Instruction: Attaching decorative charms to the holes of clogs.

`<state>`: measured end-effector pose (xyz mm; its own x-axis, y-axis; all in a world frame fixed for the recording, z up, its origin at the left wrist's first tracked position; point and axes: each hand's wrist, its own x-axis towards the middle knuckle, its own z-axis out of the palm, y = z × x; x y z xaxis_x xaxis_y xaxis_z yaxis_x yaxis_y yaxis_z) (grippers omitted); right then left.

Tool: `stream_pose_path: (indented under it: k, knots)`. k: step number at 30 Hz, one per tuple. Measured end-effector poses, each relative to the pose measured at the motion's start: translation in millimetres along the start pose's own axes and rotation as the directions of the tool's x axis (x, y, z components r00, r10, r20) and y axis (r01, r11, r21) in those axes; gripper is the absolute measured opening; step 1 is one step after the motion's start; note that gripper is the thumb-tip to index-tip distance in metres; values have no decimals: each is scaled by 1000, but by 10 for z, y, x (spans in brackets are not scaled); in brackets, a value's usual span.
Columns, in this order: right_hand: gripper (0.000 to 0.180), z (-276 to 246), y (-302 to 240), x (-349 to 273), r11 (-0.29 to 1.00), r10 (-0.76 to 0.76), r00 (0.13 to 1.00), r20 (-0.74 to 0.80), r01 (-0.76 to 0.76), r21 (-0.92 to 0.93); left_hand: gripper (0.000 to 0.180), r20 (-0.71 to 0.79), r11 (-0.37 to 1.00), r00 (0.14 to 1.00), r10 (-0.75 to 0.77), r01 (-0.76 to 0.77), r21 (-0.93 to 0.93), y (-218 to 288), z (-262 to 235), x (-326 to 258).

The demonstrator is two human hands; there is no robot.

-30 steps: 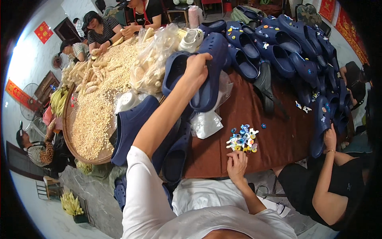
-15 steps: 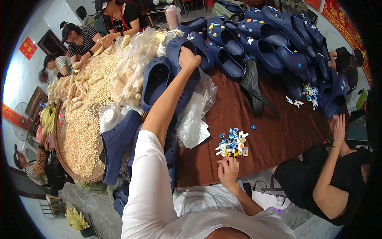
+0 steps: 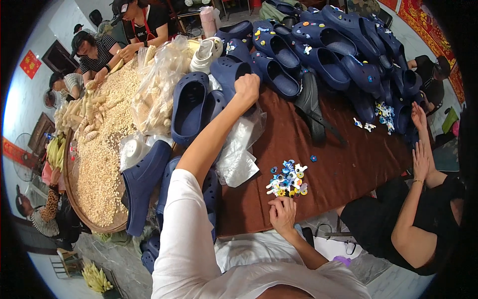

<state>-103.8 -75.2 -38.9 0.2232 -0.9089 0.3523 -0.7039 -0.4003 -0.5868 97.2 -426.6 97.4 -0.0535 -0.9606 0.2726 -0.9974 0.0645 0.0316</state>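
My left hand (image 3: 247, 88), arm stretched forward, is closed on the side of a navy clog (image 3: 229, 71) at the far side of the table. The hand and wrist hide part of its heel. More plain navy clogs (image 3: 189, 112) lie beside my forearm. At the near table edge my right hand (image 3: 282, 214) rests with fingers curled against a small pile of colourful shoe charms (image 3: 289, 179); whether the fingers hold anything is hidden. One blue charm (image 3: 313, 158) lies apart from the pile.
Decorated navy clogs (image 3: 323, 42) are heaped at the back right, with a black clog (image 3: 311, 107) before them and more charms (image 3: 386, 117) nearby. A round tray of corn kernels (image 3: 102, 164) stands left. A co-worker's hands (image 3: 420, 154) are at the right edge.
My left hand has come up out of the clog's opening to its side, and the clog has shifted slightly toward me. My right hand stays by the charms. The co-worker at right raised a hand.
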Motion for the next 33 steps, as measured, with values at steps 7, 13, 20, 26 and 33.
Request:
stream_pose_path:
  k: [7,13,20,26,33]
  knots:
    - [18,-24,-20,-13,983,38,995,-92,-21,181,17,-94,953,967,235,-248,-171,159,123,-528]
    - [13,-144,12,424,972,5,976,-217,46,229,23,-159,901,987,22,-89,-425,472,170,-1317]
    - [18,-134,308,1827,985,-120,950,-287,151,85,39,-239,726,938,-249,17,-687,773,393,-2698]
    - [31,158,773,2838,948,-163,972,-169,106,-300,40,-124,730,972,-201,64,-680,748,540,-3364]
    - [34,445,1101,3461,836,-133,989,-58,81,-543,42,-99,705,977,-187,63,-707,691,561,-3377]
